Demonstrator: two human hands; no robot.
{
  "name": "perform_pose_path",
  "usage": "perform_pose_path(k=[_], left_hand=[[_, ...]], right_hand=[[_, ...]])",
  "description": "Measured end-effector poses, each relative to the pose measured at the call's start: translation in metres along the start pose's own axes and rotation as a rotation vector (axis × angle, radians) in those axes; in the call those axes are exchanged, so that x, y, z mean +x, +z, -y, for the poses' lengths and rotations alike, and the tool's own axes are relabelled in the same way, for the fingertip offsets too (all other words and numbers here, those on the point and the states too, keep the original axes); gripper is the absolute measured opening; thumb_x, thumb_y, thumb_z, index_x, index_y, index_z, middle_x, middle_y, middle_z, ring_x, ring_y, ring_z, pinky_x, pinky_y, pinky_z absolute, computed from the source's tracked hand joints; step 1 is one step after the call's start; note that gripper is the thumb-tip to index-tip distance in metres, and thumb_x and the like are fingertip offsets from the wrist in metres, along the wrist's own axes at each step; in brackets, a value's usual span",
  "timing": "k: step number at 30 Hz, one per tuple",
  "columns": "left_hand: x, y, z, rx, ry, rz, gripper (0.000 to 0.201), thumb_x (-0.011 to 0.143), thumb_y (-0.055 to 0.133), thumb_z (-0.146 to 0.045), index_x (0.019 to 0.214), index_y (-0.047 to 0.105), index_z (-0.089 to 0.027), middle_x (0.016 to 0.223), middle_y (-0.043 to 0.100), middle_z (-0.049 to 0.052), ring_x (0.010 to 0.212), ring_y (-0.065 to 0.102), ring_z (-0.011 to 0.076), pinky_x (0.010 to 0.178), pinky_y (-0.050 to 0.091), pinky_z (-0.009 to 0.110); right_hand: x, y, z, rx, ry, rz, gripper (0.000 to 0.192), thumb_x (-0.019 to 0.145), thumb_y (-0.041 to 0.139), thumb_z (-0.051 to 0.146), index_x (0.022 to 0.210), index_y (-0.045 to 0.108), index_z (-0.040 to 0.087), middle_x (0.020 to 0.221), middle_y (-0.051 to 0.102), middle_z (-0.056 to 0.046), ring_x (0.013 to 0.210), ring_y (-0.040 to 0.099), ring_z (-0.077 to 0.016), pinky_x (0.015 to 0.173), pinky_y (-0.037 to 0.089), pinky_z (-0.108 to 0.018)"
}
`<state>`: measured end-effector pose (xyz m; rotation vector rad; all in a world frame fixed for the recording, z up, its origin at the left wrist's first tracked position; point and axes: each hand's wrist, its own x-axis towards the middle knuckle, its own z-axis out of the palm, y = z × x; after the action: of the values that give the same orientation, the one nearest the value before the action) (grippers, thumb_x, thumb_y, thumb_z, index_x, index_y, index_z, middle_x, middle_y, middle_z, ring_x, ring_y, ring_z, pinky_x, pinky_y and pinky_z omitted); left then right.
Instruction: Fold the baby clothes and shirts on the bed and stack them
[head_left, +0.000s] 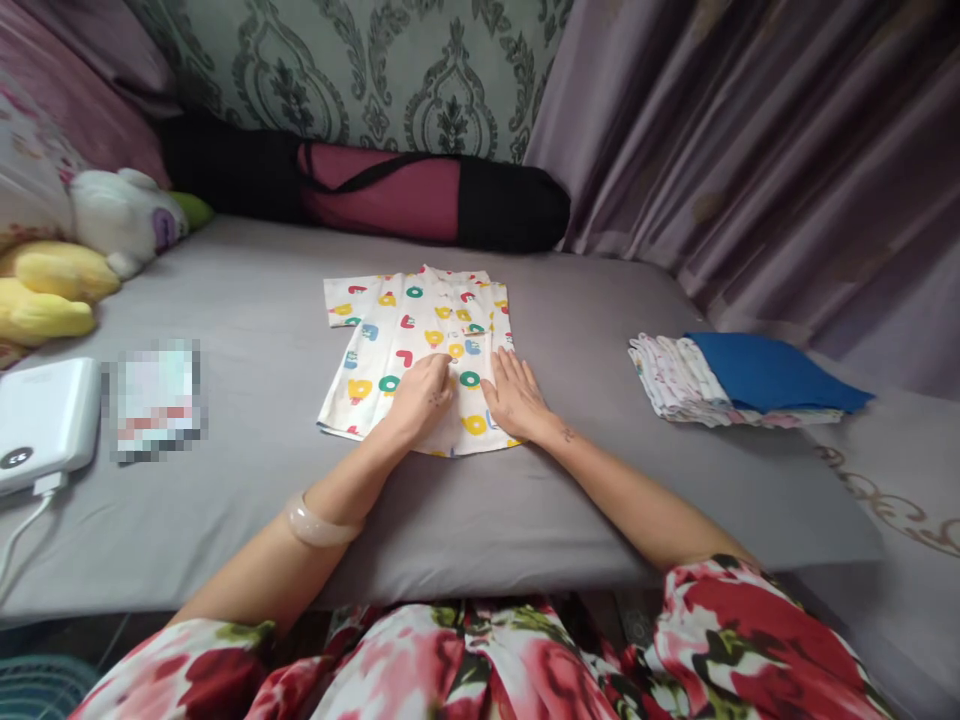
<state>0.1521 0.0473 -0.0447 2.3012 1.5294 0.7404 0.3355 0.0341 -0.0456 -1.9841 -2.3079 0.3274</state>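
White printed shirt [405, 345] — both hands, left [424, 398], right [516, 395], flat on it.

A small white shirt [420, 350] with colourful prints lies flat, partly folded, on the grey bed.

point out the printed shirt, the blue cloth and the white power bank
printed shirt [397, 335]: head view, on its upper left panel
blue cloth [765, 373]: head view, middle of its top face
white power bank [45, 415]: head view, middle of its top face
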Motion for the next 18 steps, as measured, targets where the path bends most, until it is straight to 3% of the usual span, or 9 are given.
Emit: perform_pose_path(k=[9,14,18], left_hand=[[0.006,-0.017,0.032,0.07,-0.13,0.009,0.032,0.095,0.037,-0.021,0.119,0.058,-0.016,0.117,0.065,0.013,0.11,0.06,0.0258,0.093,0.046,0.036],[0.009,-0.046,0.05,0.167,-0.293,-0.031,0.034,0.094,0.043,-0.028,0.123,0.056,-0.015,0.116,0.064,0.014,0.109,0.06,0.0268,0.094,0.046,0.037],[0.006,-0.074,0.056,0.25,-0.503,0.012,0.029,0.093,0.05,-0.031,0.116,0.056,-0.014,0.12,0.061,0.018,0.115,0.057,0.0304,0.094,0.046,0.039]], right_hand=[[-0.067,-0.016,0.019,0.02,-0.084,0.091,0.068,0.1,0.017,0.044,0.155,0.018,0.003,0.161,0.019,-0.014,0.15,0.011,-0.0219,0.122,0.012,-0.041],[-0.101,-0.026,0.028,-0.051,-0.177,0.106,0.064,0.1,0.025,0.038,0.152,0.029,0.001,0.158,0.027,-0.017,0.148,0.023,-0.0247,0.121,0.022,-0.042],[-0.115,-0.047,0.032,-0.118,-0.278,0.202,0.062,0.096,0.037,0.033,0.149,0.036,0.0,0.156,0.031,-0.02,0.145,0.03,-0.0279,0.119,0.028,-0.042]])
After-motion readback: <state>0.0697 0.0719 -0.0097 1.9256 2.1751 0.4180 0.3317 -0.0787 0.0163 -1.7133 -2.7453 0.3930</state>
